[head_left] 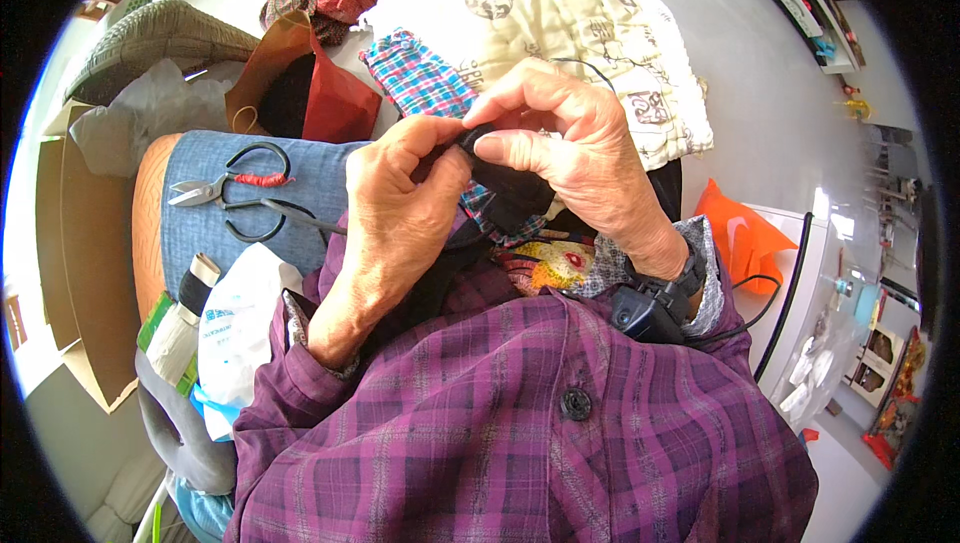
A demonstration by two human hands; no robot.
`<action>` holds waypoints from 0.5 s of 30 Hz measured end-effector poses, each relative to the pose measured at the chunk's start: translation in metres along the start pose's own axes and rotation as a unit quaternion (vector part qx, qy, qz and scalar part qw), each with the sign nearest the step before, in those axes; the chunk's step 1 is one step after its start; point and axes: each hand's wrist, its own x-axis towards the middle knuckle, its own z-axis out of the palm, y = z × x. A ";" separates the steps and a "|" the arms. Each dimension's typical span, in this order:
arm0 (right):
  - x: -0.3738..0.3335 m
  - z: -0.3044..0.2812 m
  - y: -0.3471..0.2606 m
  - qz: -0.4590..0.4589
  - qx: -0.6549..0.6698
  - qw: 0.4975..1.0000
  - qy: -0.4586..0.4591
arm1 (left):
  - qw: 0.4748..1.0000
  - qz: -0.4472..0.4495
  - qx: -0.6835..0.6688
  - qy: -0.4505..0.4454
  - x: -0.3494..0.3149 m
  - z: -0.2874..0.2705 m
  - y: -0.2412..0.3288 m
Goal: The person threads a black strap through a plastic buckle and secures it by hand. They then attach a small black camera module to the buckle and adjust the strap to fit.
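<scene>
Over on the left I see a cardboard box (95, 263), then black-handled scissors (222, 189) lying on blue denim (335, 168). The person's left hand (402, 198) has thumb and forefinger pinched on a piece of black fabric (518, 189), which is in the middle, between both hands. The right hand (575, 148) meets it there, thumb and fingertip nearly together, gripping the same fabric. Farther right sits an orange bag (738, 233).
</scene>
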 end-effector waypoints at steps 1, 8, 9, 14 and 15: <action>0.001 0.000 0.000 0.008 0.013 1.000 0.003 | 1.000 0.003 -0.001 -0.005 0.000 0.000 0.000; 0.002 -0.003 -0.002 0.042 0.019 0.999 -0.012 | 0.998 0.057 0.036 -0.020 0.001 -0.002 -0.002; 0.003 -0.003 -0.002 0.041 0.021 0.999 -0.013 | 0.997 0.071 0.035 -0.021 0.001 -0.002 -0.002; 0.002 -0.003 -0.002 0.038 0.030 0.999 -0.014 | 0.996 0.071 0.046 -0.009 0.000 -0.001 -0.002; 0.001 -0.003 -0.001 0.034 0.030 0.999 -0.013 | 0.997 0.069 0.039 -0.005 0.000 0.000 -0.002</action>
